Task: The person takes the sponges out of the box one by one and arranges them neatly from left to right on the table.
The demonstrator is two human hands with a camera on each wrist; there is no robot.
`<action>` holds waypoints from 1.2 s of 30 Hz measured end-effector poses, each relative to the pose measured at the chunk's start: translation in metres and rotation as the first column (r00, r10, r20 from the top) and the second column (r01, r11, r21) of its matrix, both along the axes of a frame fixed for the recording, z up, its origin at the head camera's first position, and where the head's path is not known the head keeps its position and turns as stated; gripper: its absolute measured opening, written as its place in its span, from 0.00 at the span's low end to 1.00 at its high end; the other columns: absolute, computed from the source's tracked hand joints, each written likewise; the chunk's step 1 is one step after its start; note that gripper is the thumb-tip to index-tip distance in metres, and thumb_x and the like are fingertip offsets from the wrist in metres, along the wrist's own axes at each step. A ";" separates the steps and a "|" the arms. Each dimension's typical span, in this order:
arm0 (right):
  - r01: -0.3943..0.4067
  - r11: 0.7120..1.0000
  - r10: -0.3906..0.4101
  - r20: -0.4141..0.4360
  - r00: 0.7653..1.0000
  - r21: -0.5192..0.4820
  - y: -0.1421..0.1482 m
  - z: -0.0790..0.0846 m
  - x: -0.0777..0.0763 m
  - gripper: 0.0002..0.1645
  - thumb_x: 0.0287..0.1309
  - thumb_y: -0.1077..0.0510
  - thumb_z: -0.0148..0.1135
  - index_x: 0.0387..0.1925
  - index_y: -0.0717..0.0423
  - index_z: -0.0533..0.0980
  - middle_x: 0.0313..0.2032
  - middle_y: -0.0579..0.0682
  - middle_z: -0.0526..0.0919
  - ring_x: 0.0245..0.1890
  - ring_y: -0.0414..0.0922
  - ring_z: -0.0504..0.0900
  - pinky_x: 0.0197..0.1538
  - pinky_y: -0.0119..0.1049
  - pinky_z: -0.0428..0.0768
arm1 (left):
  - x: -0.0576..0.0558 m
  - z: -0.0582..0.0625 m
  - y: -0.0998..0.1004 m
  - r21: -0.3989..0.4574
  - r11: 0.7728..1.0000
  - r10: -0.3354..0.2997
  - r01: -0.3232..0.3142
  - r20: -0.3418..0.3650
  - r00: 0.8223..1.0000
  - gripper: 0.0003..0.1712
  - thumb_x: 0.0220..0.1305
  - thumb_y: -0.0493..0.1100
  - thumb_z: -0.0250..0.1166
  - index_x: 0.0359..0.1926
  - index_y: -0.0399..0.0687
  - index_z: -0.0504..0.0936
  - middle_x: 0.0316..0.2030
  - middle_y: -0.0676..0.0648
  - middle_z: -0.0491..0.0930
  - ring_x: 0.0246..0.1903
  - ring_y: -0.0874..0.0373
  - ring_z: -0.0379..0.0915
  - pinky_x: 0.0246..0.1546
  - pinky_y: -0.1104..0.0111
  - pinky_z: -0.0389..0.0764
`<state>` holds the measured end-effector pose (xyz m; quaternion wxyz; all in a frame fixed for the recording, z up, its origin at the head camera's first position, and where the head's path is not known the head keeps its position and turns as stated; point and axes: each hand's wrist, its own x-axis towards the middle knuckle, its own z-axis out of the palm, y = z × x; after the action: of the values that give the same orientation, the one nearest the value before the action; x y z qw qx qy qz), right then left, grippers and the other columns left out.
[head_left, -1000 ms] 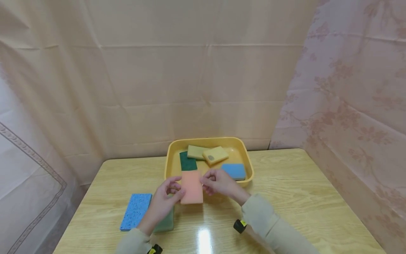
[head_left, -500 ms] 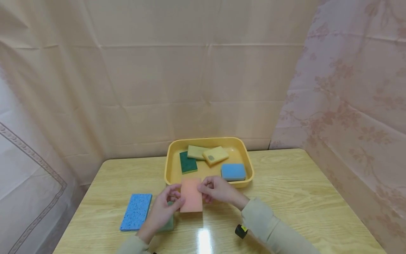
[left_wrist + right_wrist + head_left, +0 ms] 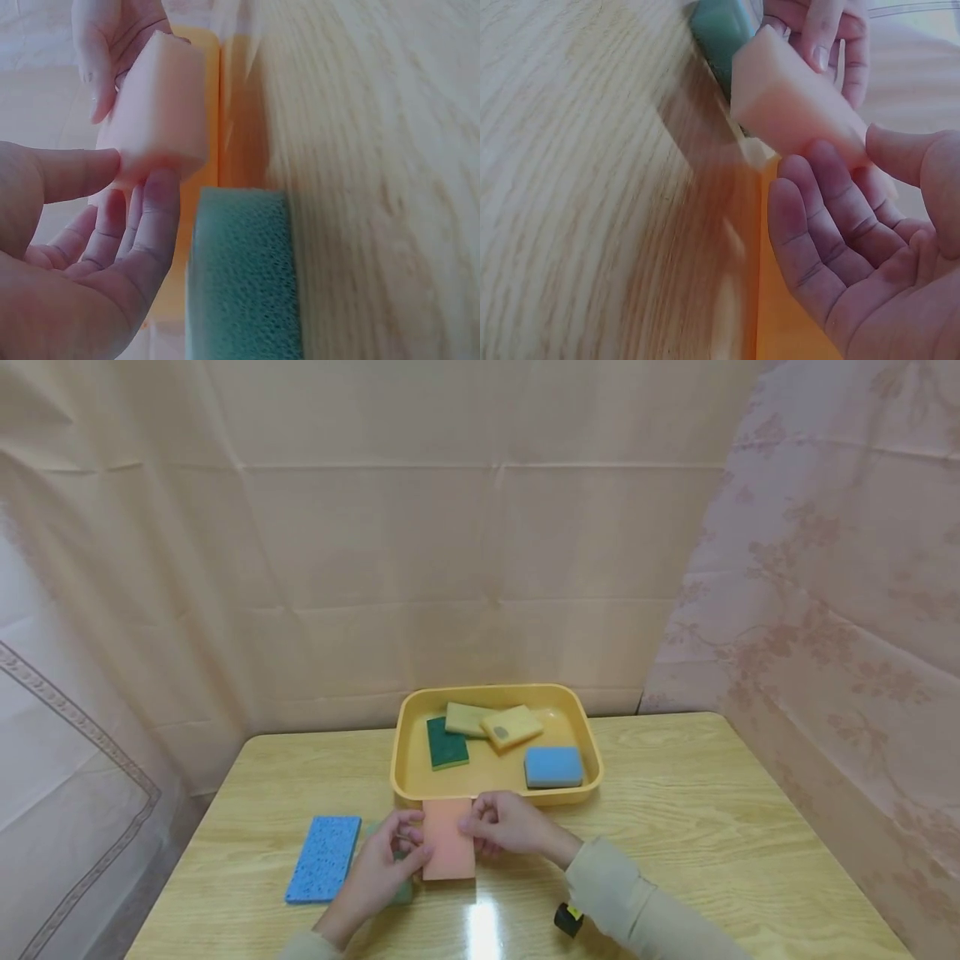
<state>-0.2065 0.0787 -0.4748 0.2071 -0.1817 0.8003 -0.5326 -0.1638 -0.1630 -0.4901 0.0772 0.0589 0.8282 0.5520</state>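
A pink sponge [image 3: 450, 843] is held between both hands, raised over the table just in front of the yellow tray [image 3: 486, 774]. My left hand [image 3: 375, 867] pinches its left edge, thumb on one face and fingers behind. At the right edge, my right hand [image 3: 516, 823] pinches it between thumb and fingers. The left wrist view shows the thick pink block clear of the tabletop, with a green sponge [image 3: 244, 277] lying below and beside the left hand. That hand covers much of the green sponge in the head view.
Left of the hands lies a speckled blue sponge [image 3: 324, 858]. Inside the tray are a dark green scouring sponge [image 3: 447, 743], two yellowish sponges, one the front yellow sponge [image 3: 512, 727], and a blue sponge [image 3: 553, 766]. Curtains hang behind the wooden table [image 3: 697, 827].
Both hands have brought the pink sponge toward the person, from over the tray's front edge to over the table. The dark green and blue sponges in the tray now show more fully.
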 end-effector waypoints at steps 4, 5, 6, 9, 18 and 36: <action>-0.006 1.000 0.006 -0.001 1.000 0.013 -0.001 -0.003 0.002 0.15 0.68 0.51 0.66 0.30 0.57 0.76 0.23 0.52 0.84 0.21 0.46 0.84 0.28 0.44 0.86 | 0.002 -0.002 -0.001 0.008 1.000 -0.024 0.024 0.001 1.000 0.24 0.65 0.37 0.70 0.59 0.39 0.74 0.40 0.47 0.78 0.38 0.54 0.78 0.36 0.69 0.81; -0.008 1.000 0.008 0.004 1.000 0.012 -0.001 -0.004 0.002 0.15 0.68 0.51 0.66 0.30 0.57 0.75 0.23 0.52 0.84 0.21 0.46 0.83 0.28 0.43 0.86 | 0.003 -0.002 -0.002 0.007 1.000 -0.025 0.025 0.008 1.000 0.25 0.65 0.38 0.71 0.59 0.39 0.74 0.40 0.47 0.78 0.38 0.54 0.78 0.36 0.69 0.81; -0.011 1.000 0.011 0.010 1.000 0.006 -0.002 -0.005 0.002 0.15 0.68 0.52 0.66 0.30 0.57 0.75 0.23 0.52 0.84 0.21 0.46 0.83 0.28 0.43 0.85 | 0.003 -0.002 -0.002 0.005 1.000 -0.024 0.024 0.014 1.000 0.24 0.65 0.38 0.70 0.59 0.39 0.74 0.40 0.47 0.78 0.38 0.54 0.78 0.36 0.69 0.81; -0.016 1.000 0.016 0.028 0.999 -0.008 -0.003 -0.009 0.003 0.15 0.69 0.52 0.65 0.31 0.58 0.75 0.23 0.53 0.84 0.21 0.45 0.83 0.27 0.40 0.85 | 0.005 -0.002 -0.002 -0.008 1.000 -0.018 0.018 0.021 1.000 0.25 0.65 0.38 0.71 0.59 0.38 0.74 0.40 0.47 0.78 0.37 0.55 0.78 0.36 0.69 0.82; -0.025 1.000 0.025 0.076 0.997 0.001 -0.008 -0.019 0.002 0.13 0.69 0.52 0.65 0.33 0.57 0.75 0.24 0.53 0.84 0.21 0.45 0.82 0.27 0.40 0.85 | 0.005 -0.007 -0.006 -0.026 0.999 -0.029 0.030 0.043 0.999 0.25 0.64 0.36 0.71 0.59 0.36 0.74 0.40 0.47 0.78 0.37 0.55 0.78 0.37 0.69 0.82; -0.054 0.994 0.049 0.051 0.998 0.091 -0.010 -0.029 0.003 0.12 0.68 0.52 0.66 0.33 0.55 0.75 0.24 0.52 0.85 0.24 0.48 0.84 0.29 0.41 0.84 | 0.004 -0.009 -0.005 -0.076 0.997 -0.025 0.030 0.069 0.997 0.25 0.63 0.34 0.71 0.59 0.34 0.74 0.37 0.47 0.78 0.35 0.57 0.78 0.34 0.69 0.82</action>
<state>-0.2034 0.0685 -0.5039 0.2482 -0.1795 0.8138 -0.4939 -0.1600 -0.1684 -0.4990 0.1150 0.0485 0.8449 0.5201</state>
